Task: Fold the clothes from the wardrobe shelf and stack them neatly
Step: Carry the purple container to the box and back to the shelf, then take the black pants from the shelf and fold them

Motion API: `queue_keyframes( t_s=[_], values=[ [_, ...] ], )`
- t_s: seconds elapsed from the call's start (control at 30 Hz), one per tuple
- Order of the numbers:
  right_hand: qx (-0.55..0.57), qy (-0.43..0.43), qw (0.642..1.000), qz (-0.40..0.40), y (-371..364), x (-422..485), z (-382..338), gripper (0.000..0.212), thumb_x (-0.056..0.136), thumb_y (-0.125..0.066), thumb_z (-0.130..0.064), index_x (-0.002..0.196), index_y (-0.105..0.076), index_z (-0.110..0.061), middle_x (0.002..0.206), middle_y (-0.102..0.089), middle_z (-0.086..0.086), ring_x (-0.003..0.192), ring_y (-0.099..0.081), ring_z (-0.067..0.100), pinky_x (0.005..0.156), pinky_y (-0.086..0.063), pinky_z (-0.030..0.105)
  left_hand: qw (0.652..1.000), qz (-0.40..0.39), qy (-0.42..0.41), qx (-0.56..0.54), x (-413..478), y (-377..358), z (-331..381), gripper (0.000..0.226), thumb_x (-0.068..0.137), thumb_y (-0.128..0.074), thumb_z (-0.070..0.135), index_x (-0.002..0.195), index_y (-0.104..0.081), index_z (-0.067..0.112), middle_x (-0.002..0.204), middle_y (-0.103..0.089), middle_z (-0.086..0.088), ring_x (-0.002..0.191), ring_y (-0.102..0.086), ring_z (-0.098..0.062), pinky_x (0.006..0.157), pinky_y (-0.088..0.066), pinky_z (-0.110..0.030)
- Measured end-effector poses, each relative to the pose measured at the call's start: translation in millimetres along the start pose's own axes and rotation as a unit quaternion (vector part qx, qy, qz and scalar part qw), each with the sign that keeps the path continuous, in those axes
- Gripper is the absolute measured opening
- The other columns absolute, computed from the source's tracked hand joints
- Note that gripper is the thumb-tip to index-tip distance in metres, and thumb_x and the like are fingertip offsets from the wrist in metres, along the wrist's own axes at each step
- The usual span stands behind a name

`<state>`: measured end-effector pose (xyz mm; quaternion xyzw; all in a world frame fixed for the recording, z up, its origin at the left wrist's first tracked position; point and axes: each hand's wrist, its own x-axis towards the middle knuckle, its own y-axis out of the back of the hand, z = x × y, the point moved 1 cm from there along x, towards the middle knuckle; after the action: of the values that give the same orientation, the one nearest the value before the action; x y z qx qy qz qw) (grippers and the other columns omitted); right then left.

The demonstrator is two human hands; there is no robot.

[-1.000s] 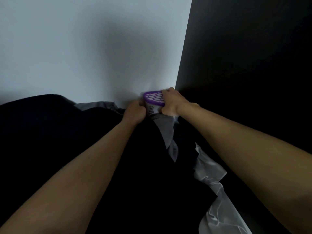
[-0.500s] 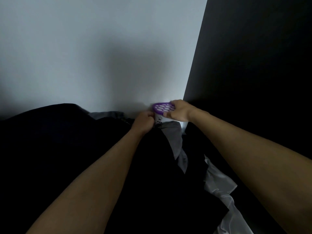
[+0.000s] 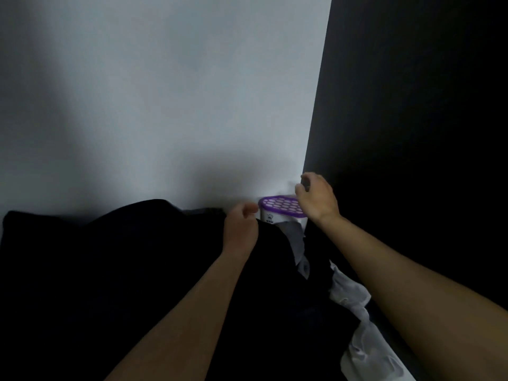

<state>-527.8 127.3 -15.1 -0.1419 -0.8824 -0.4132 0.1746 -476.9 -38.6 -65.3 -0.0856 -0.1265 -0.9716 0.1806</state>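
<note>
A dark pile of black clothes [image 3: 110, 270] fills the wardrobe shelf in front of me, with a pale grey garment [image 3: 351, 295] crumpled along its right side. In the back right corner stands a small white container with a purple honeycomb lid [image 3: 279, 206]. My left hand [image 3: 240, 226] rests on the black cloth just left of the container, fingers loosely curled, holding nothing. My right hand [image 3: 317, 199] hovers just above the lid's right end, fingers loosely bent and empty.
The white back wall [image 3: 165, 105] of the wardrobe rises behind the clothes. A black side panel [image 3: 412, 133] closes the right side, meeting the back wall right at the container.
Both hands have let go of the purple-lidded container. My right hand has lifted above it and my left hand has drawn back onto the black cloth. The container stays in the corner.
</note>
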Motion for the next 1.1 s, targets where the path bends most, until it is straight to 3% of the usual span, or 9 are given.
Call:
queue_keyframes(
  t_s=[0.2, 0.37, 0.47, 0.6, 0.67, 0.8, 0.9, 0.97, 1.1],
  values=[
    [0.156, -0.001, 0.986, 0.062, 37, -58, -18, 0.03, 0.095, -0.049, -0.004, 0.12, -0.064, -0.009, 0.125, -0.063, 0.01, 0.117, -0.057, 0.023, 0.104, -0.042, 0.028, 0.996, 0.036, 0.003, -0.081, -52, 20, 21, 0.033, 0.078, -0.045, -0.011, 0.084, -0.07, 0.011, 0.087, -0.07, -0.006, 0.094, -0.067, -0.028, 0.089, -0.052, -0.031],
    [0.053, 0.102, 0.99, -0.083, 25, -153, -22, 0.034, 0.089, -0.051, 0.003, 0.118, -0.065, -0.008, 0.123, -0.062, 0.009, 0.116, -0.057, 0.024, 0.105, -0.041, 0.03, 0.992, 0.026, -0.009, -0.119, -127, 54, 24, 0.032, 0.08, -0.048, -0.009, 0.091, -0.072, 0.01, 0.09, -0.071, 0.001, 0.091, -0.067, -0.013, 0.09, -0.051, -0.027],
    [0.013, 0.202, 0.964, -0.174, 15, -207, -25, 0.035, 0.087, -0.057, -0.006, 0.121, -0.062, -0.014, 0.126, -0.058, 0.003, 0.12, -0.054, 0.021, 0.106, -0.041, 0.034, 0.999, -0.016, -0.05, -0.011, -169, 95, 18, 0.031, 0.084, -0.05, -0.001, 0.096, -0.072, 0.018, 0.092, -0.07, 0.009, 0.088, -0.064, 0.0, 0.085, -0.049, -0.018],
    [-0.023, 0.272, 0.93, -0.247, 6, -247, -40, 0.041, 0.087, -0.061, -0.017, 0.128, -0.059, -0.015, 0.136, -0.054, 0.004, 0.126, -0.05, 0.025, 0.111, -0.038, 0.037, 0.973, -0.055, -0.053, 0.219, -221, 157, 19, 0.024, 0.091, -0.05, 0.017, 0.098, -0.071, 0.027, 0.097, -0.07, 0.013, 0.091, -0.064, -0.007, 0.085, -0.052, -0.027],
    [-0.007, 0.286, 0.921, -0.264, 2, -265, -49, 0.047, 0.088, -0.06, -0.019, 0.135, -0.055, -0.016, 0.14, -0.051, 0.005, 0.128, -0.048, 0.025, 0.111, -0.037, 0.034, 0.916, -0.075, -0.061, 0.389, -248, 181, 24, 0.021, 0.094, -0.047, 0.024, 0.1, -0.067, 0.025, 0.099, -0.069, 0.007, 0.089, -0.064, -0.015, 0.081, -0.052, -0.034],
    [0.026, 0.285, 0.903, -0.32, -18, -305, -61, 0.056, 0.092, -0.059, -0.03, 0.145, -0.042, -0.024, 0.15, -0.041, 0.001, 0.136, -0.04, 0.024, 0.11, -0.03, 0.03, 0.716, -0.085, -0.11, 0.684, -292, 217, 31, 0.022, 0.092, -0.048, 0.027, 0.07, -0.043, 0.023, 0.081, -0.06, -0.001, 0.073, -0.053, -0.023, 0.072, -0.036, -0.035],
    [-0.055, 0.285, 0.887, -0.359, -34, -339, -69, 0.065, 0.091, -0.056, -0.049, 0.149, -0.035, -0.029, 0.158, -0.032, 0.002, 0.143, -0.032, 0.027, 0.118, -0.025, 0.047, 0.608, -0.096, -0.063, 0.785, -318, 246, 38, 0.024, 0.092, -0.046, 0.03, 0.069, -0.041, 0.022, 0.068, -0.043, 0.002, 0.071, -0.048, -0.022, 0.069, -0.033, -0.034],
    [-0.116, 0.273, 0.882, -0.365, -41, -359, -71, 0.071, 0.09, -0.052, -0.058, 0.151, -0.031, -0.03, 0.161, -0.026, 0.004, 0.147, -0.025, 0.029, 0.119, -0.016, 0.056, 0.54, -0.116, -0.068, 0.831, -331, 257, 34, 0.023, 0.091, -0.046, 0.028, 0.069, -0.044, 0.022, 0.071, -0.052, 0.001, 0.074, -0.056, -0.022, 0.066, -0.033, -0.033],
    [-0.148, 0.239, 0.886, -0.368, -40, -366, -76, 0.07, 0.091, -0.048, -0.059, 0.152, -0.027, -0.032, 0.162, -0.025, 0.002, 0.147, -0.024, 0.028, 0.119, -0.012, 0.058, 0.539, -0.111, -0.092, 0.83, -337, 264, 25, 0.034, 0.093, -0.043, 0.029, 0.06, -0.045, 0.021, 0.075, -0.065, 0.0, 0.063, -0.048, -0.019, 0.061, -0.032, -0.033]
  ],
)
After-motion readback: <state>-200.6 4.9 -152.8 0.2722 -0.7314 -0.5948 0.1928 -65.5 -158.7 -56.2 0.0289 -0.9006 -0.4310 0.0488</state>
